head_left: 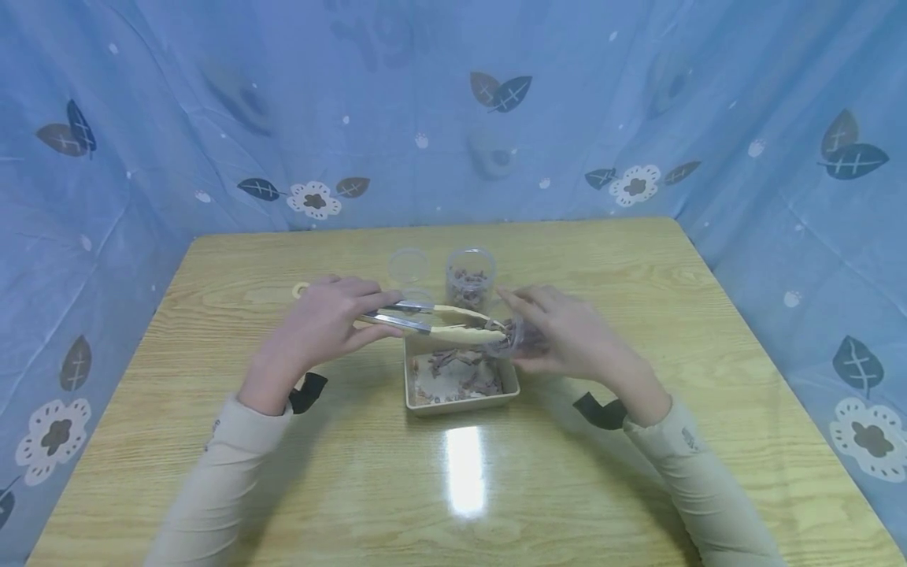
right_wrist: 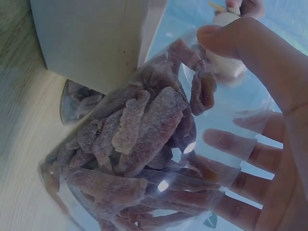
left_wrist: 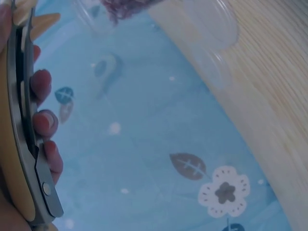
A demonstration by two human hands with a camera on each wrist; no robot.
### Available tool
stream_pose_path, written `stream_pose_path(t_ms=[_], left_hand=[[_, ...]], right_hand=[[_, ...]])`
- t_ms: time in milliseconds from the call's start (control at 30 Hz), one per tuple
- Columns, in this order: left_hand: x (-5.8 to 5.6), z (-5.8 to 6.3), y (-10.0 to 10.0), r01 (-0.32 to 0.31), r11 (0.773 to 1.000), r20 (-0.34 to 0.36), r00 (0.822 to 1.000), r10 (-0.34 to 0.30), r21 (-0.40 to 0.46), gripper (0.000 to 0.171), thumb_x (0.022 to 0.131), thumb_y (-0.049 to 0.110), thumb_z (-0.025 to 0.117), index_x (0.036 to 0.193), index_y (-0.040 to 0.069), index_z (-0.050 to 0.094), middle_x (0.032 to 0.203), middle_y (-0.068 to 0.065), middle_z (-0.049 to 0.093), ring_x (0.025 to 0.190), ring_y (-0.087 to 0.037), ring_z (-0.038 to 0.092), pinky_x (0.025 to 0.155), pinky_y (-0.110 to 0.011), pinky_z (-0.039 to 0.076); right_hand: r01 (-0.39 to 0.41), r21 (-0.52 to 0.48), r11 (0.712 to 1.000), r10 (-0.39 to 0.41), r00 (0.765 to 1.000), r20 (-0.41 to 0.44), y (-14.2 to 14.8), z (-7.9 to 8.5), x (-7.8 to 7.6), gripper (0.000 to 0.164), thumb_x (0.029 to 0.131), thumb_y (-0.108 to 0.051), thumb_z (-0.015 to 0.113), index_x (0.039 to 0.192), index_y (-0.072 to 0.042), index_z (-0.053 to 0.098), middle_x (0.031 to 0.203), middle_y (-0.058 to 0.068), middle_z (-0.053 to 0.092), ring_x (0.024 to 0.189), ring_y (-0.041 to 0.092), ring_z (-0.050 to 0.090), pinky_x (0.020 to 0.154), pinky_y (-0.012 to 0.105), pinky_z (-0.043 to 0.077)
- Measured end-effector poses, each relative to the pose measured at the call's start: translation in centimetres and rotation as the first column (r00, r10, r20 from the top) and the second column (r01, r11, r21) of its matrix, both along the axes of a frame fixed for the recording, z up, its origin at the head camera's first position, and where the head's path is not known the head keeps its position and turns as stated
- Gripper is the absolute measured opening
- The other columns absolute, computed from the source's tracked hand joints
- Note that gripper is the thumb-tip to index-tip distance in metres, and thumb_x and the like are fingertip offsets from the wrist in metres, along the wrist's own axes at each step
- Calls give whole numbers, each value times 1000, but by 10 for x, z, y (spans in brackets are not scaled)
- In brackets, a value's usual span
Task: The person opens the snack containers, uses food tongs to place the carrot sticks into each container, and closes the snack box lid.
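My left hand [head_left: 322, 323] grips metal tongs [head_left: 400, 321] with cream-coloured tips. Their tips reach the mouth of a clear plastic jar [head_left: 520, 335], which my right hand [head_left: 574, 335] holds tilted over a tray. Brown, sugar-dusted dried strips [right_wrist: 144, 130] fill much of this jar in the right wrist view, and my thumb and fingers wrap its wall. Below lies the cream rectangular tray [head_left: 460, 406] with more strips and crumbs inside. The left wrist view shows my fingers [left_wrist: 43, 122] curled round the tong handles [left_wrist: 24, 110]; the tong tips are mostly out of that view.
Just behind the tray stands a second clear jar [head_left: 471, 287], partly filled with similar pieces. A clear round lid [head_left: 407, 266] lies to its left. A small cream ring [head_left: 301, 290] shows beyond my left hand. Blue patterned curtain [head_left: 425, 157] surrounds the wooden table [head_left: 354, 488].
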State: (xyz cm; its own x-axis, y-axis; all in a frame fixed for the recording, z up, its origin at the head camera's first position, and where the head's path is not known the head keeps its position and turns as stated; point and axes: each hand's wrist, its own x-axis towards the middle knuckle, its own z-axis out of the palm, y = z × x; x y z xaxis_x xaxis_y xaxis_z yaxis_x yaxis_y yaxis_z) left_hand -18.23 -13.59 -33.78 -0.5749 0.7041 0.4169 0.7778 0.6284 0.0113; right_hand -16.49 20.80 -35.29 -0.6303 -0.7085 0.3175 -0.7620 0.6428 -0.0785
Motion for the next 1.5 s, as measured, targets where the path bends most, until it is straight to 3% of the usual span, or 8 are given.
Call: stream_pose_path(t_ms=[300,433,567,733,900,1167,1367,1500], left_hand=[[0,1,22,17,999,-66,998,-15,37,64,87,65,36,114,16,67,80,2,65,65,-13,57,61,-32,47],[1,0,29,15,999,-74,997,-13,31,60,86,63,42,112,16,68,87,0,69,74,-16,64,64,-33,49],[2,2,31,14,1000,-66,998,-12,20,52,80,55,60,112,15,68,92,-2,69,79,-19,65,65,-35,49],[4,7,24,-16,1000,-21,1000,16,-6,55,75,50,68,117,15,64,95,-3,67,84,-20,63,70,-37,50],[7,11,7,-44,999,25,999,43,33,59,75,51,69,120,15,62,98,-4,67,89,-23,62,78,-42,50],[10,12,-14,-71,996,52,996,68,54,62,71,50,72,120,13,62,95,-3,67,82,-20,61,76,-41,49],[9,9,-16,-43,997,-26,999,45,56,52,73,45,72,113,12,67,86,-2,68,70,-16,60,64,-35,48],[7,7,-12,-33,998,-72,997,36,49,48,75,45,70,112,13,68,86,-2,68,71,-17,62,66,-37,50]], right_hand=[[-3,-15,1000,1,996,-90,-6,-2,2,96,65,-50,76,142,-9,36,120,14,56,96,27,59,75,38,53],[-16,-35,999,12,994,-111,-8,-2,2,95,64,-49,77,140,-7,39,120,14,57,95,27,59,74,37,53],[-23,-49,999,17,994,-111,-7,-2,1,94,65,-50,76,140,-7,40,118,13,57,91,25,60,69,33,53],[-43,-72,996,36,995,-95,-4,-3,-2,94,64,-47,77,139,-5,40,117,15,58,90,24,59,71,34,53],[-48,-105,993,43,998,-46,4,-3,-8,97,64,-45,79,140,-4,37,118,14,57,94,24,58,77,37,52],[-26,-148,989,31,999,28,12,-1,-11,94,68,-47,76,141,-4,36,124,15,54,105,27,56,88,43,48],[-18,-145,989,25,999,47,11,0,-9,93,68,-47,76,141,-4,36,126,15,53,108,28,54,91,44,47],[-26,-129,991,30,999,24,9,-1,-9,95,64,-43,80,141,-5,37,126,13,54,100,23,56,82,39,51]])
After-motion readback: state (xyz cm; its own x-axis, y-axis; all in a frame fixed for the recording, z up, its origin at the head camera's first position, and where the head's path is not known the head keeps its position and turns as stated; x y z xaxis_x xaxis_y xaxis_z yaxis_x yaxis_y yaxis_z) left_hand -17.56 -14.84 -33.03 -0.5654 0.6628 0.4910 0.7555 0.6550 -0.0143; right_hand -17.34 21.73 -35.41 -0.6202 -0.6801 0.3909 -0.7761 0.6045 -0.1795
